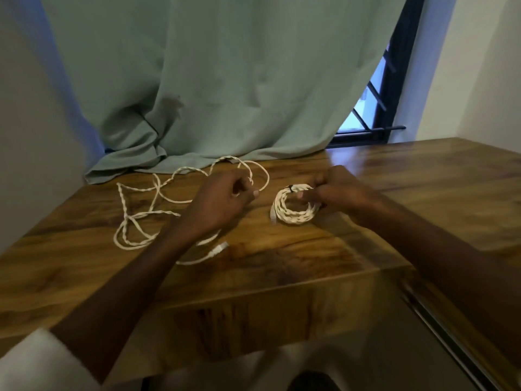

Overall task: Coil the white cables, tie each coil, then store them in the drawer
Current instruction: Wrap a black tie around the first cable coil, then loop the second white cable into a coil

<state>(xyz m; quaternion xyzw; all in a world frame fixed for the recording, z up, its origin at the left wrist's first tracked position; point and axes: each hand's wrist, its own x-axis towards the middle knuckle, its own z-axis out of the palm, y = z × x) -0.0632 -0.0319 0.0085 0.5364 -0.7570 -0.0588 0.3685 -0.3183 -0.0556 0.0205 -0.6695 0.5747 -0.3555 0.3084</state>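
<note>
A person works over a glossy brown wood-grain desk (pixel 282 263), with one small, tight coil of white braided cable (pixel 293 206) lying near the middle of the desktop, a dark tie (pixel 290 188) cinched across its far side. The right hand (pixel 338 193) rests on the coil's right rim, its grip pinching the strands close beside that tie, most likely to steady the bundle while the binding is snugged or checked.

The left hand (pixel 222 200) hovers just beside the coil on its left. Its grip is curled loosely, thumb and forefinger close together near a loop of the second cable; whether it actually pinches that loop cannot be told through the motion blur.

That second, long white braided cable (pixel 141 218) sprawls uncoiled across the left half of the desk, its loops running from the far edge almost to the near edge, and its white plug end (pixel 218 248) lies under the left forearm. It appears left spread out so it can be gathered once the first bundle is finished.

A pale green curtain (pixel 211 94) drapes onto the far edge of the desk, a barred window (pixel 372 108) showing past it at the far right corner.

One cable looks tied, one remains to coil, and no open drawer is in view.
</note>
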